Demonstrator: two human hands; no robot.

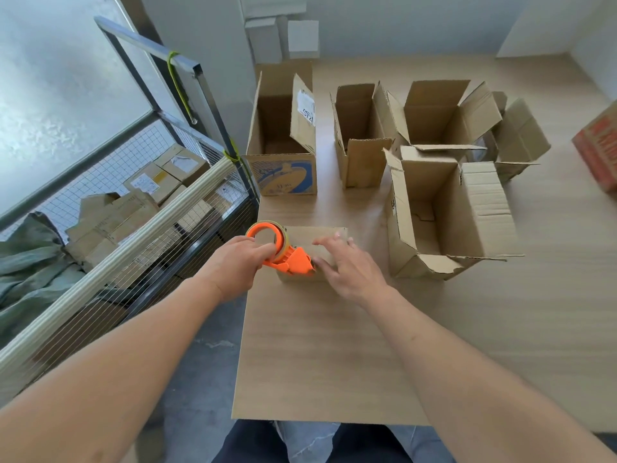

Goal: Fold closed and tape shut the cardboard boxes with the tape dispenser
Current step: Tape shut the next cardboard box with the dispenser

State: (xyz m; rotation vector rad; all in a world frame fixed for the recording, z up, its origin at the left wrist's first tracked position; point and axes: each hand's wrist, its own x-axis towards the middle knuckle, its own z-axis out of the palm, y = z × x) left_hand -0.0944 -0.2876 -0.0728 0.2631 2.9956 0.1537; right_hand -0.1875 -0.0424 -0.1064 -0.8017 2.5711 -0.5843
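Note:
A small closed cardboard box sits on the wooden table just ahead of me. My left hand grips the orange tape dispenser, whose front end rests on the box's near top edge. My right hand lies on the box's right side with fingers spread and fairly straight, the thumb close to the dispenser's blade end. Behind stand several open boxes with flaps up: a tall one with blue print, a narrow one, a wide one and a large one.
A wire-mesh cart with packed cartons and a padded rail stands left of the table. A red printed box sits at the table's right edge. White walls enclose the far side. My legs show below the table's near edge.

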